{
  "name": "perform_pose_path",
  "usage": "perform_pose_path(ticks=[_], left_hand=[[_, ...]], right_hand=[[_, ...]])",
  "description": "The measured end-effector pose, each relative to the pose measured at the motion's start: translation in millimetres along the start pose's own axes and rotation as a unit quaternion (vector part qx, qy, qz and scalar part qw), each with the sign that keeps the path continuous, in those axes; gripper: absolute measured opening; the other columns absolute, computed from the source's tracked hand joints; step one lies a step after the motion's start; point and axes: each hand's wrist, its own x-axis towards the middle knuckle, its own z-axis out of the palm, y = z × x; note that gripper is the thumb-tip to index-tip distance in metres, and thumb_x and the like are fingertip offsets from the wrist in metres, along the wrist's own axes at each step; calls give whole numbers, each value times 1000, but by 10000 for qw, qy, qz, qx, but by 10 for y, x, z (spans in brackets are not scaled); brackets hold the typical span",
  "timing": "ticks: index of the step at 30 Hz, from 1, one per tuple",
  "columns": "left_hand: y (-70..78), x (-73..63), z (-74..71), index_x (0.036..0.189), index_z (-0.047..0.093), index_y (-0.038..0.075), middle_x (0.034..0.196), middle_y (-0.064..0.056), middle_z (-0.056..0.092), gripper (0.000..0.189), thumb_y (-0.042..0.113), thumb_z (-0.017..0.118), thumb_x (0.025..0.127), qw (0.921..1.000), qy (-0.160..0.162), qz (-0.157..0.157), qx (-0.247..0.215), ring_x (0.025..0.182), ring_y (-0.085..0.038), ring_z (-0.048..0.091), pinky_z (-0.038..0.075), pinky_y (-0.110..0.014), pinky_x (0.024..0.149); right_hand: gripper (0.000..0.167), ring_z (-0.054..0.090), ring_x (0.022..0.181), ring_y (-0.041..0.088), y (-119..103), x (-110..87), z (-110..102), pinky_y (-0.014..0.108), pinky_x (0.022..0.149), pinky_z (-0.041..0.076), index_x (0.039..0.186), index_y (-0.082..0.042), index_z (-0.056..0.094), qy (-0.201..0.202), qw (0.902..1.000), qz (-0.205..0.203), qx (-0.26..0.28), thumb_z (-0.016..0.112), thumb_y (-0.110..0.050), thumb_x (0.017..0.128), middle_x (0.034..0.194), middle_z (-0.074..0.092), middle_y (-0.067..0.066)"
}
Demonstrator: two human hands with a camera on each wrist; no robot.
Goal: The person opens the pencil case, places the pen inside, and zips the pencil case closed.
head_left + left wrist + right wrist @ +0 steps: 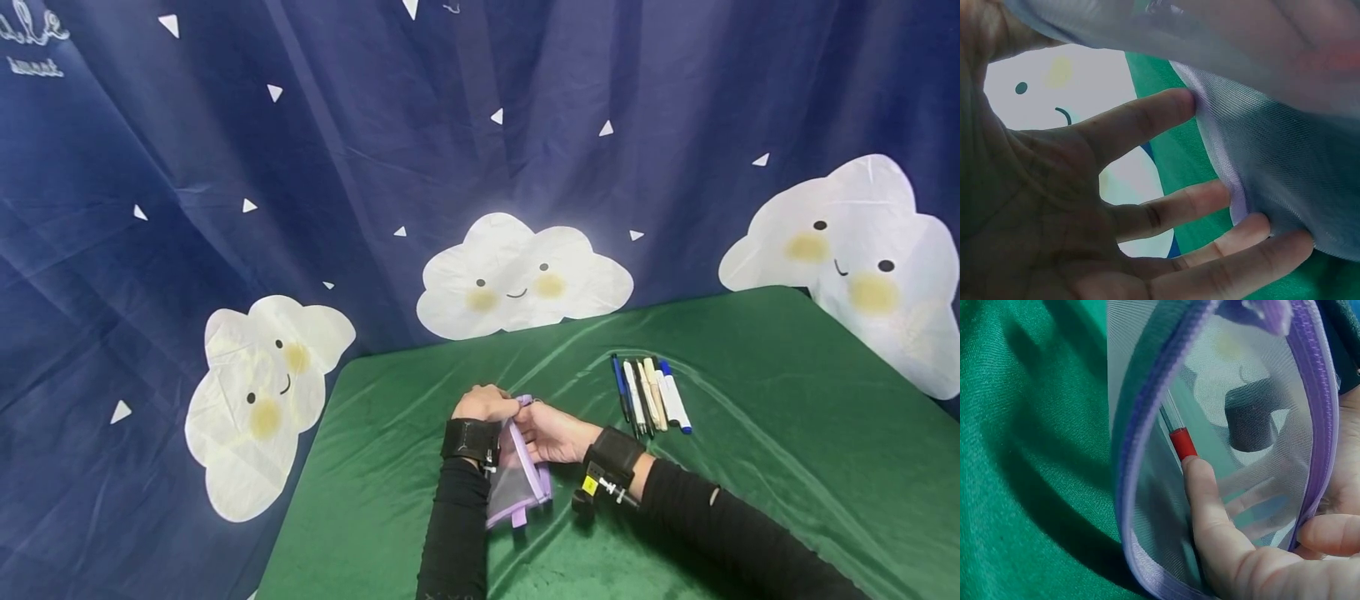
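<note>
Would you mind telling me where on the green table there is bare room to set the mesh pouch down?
The green table lies bare right of the row of pens, out to its right edge, and also left of the left hand. It is crowded in the middle, where both hands, including the right hand, hold the purple mesh pouch.

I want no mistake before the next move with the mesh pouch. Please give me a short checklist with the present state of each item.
1. Both hands on the mesh pouch: left hand and right hand hold its top; ok.
2. Zipper open: ok, the mouth gapes.
3. Pouch empty: not ok, a red-tipped pen shows inside.
4. Pens lying together on the green cloth: ok.
5. Pen caps tight: cannot tell.
</note>
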Motion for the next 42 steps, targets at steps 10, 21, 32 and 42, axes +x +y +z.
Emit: perform_pose_path(ticks=[10, 21, 32, 42], left_hand=[[-17, 33, 0, 128, 71, 19, 140, -21, 60, 55, 44, 55, 82, 9999, -79, -65, -29, 128, -40, 56, 50, -55, 102], [-36, 12, -12, 125, 73, 19, 135, -16, 66, 52, 40, 55, 81, 9999, -43, -57, -113, 121, -37, 63, 53, -51, 97], [-72, 48, 12, 118, 76, 19, 126, -13, 71, 48, 39, 57, 78, 9998, 35, -101, -146, 110, -32, 67, 55, -48, 90], [-62, 3, -21, 114, 76, 15, 124, -13, 71, 48, 37, 57, 77, 9997, 28, -70, -222, 107, -33, 67, 55, -47, 89]], right_hand=[[29, 68, 83, 25, 15, 16, 12, 35, 79, 61, 109, 1, 50, 141, 9999, -44, -12, 30, -17, 99, 96, 61, 14], [36, 67, 85, 26, 20, 25, 4, 39, 83, 60, 118, 3, 49, -171, 9996, 54, -199, 30, -21, 99, 100, 60, 14], [29, 64, 87, 23, 14, 20, 31, 37, 83, 58, 109, -2, 49, -18, 10000, 24, -20, 28, -18, 96, 98, 58, 12], [26, 66, 82, 22, 3, 42, 10, 34, 78, 59, 103, -2, 50, -316, 9995, 4, 72, 31, -14, 90, 88, 63, 10]])
